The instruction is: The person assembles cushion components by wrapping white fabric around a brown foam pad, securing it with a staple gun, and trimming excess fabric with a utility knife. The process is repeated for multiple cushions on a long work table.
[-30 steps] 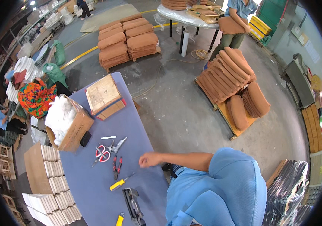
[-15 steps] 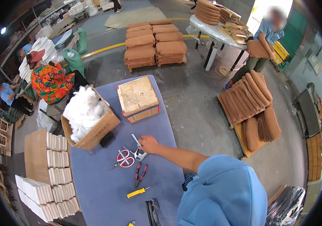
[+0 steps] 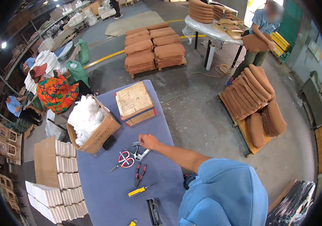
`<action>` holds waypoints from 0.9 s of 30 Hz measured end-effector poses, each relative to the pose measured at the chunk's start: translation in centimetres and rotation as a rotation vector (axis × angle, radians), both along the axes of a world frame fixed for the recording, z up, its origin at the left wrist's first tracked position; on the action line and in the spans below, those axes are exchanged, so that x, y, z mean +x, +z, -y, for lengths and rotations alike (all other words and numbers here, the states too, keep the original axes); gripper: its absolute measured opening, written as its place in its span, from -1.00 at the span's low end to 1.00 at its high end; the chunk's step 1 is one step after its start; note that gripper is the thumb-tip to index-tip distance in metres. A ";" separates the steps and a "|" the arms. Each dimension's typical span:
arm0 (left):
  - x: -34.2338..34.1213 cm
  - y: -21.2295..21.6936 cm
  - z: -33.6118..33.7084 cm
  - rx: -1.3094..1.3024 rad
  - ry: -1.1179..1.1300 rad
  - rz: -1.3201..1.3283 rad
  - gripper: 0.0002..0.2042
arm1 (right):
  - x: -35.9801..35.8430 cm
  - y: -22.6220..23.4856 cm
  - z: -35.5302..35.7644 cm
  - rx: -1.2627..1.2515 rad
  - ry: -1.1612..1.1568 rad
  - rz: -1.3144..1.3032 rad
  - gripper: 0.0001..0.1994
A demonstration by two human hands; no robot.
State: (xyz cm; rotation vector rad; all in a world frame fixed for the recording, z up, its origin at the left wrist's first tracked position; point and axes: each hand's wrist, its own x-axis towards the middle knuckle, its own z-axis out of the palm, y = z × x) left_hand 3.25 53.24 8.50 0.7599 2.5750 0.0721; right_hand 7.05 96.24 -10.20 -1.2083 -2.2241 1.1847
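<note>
My right hand point(image 3: 148, 141) rests low over the blue-grey tabletop point(image 3: 104, 180), its fingers closed around one end of a narrow grey strip point(image 3: 135, 144). Right below the hand lies a silver metal tool with a lever handle point(image 3: 142, 154), perhaps a staple gun. Scissors with red and white handles point(image 3: 126, 159) are to its left, a grey strip lying across them. Closer to me are red and black pliers point(image 3: 140, 175) and a yellow screwdriver point(image 3: 137, 191). A long black tool point(image 3: 153, 213) lies beside my blue sleeve. My left hand is out of sight.
A cardboard box of white stuffing point(image 3: 101, 135), a wooden box point(image 3: 136, 101) and a small black case point(image 3: 109, 142) stand on the table. Stacked white pads point(image 3: 69, 165) flank it. Brown cushions point(image 3: 249, 94) fill a pallet at right. Several other people are around.
The grey strip in my right hand has swung to lie more level. The whole view has shifted slightly. The other tools stay in place on the table.
</note>
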 end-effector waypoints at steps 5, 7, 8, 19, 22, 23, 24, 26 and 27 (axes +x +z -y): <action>1.9 0.0 0.8 -0.020 -0.003 -0.034 -0.53 | -0.2 3.1 -0.8 0.141 0.103 -0.009 -0.74; 2.6 0.1 1.7 -0.026 0.006 -0.049 -0.52 | -1.8 4.9 -0.3 0.242 0.246 0.022 -0.72; 3.0 0.1 2.4 -0.033 0.017 -0.059 -0.52 | -2.8 6.0 0.4 0.288 0.327 0.038 -0.70; 9.7 2.4 12.1 -0.106 0.180 -0.143 -0.65 | -8.7 11.9 3.1 0.594 0.736 0.070 -0.84; 11.1 1.9 13.1 -0.078 0.297 -0.085 -0.66 | -9.2 13.2 5.0 0.635 0.756 -0.178 -0.79; 11.5 1.8 13.1 -0.064 0.315 -0.072 -0.66 | -9.1 13.2 4.9 0.652 0.761 -0.245 -0.78; 11.8 1.8 13.5 -0.056 0.334 -0.062 -0.66 | -9.2 13.6 4.8 0.696 0.764 -0.215 -0.80; 12.2 1.4 14.1 -0.030 0.329 -0.047 -0.60 | -8.8 15.4 5.4 0.515 0.735 -0.201 -0.84; 12.3 1.6 14.1 -0.029 0.330 -0.045 -0.63 | -7.6 16.4 6.5 0.297 0.689 -0.190 -0.87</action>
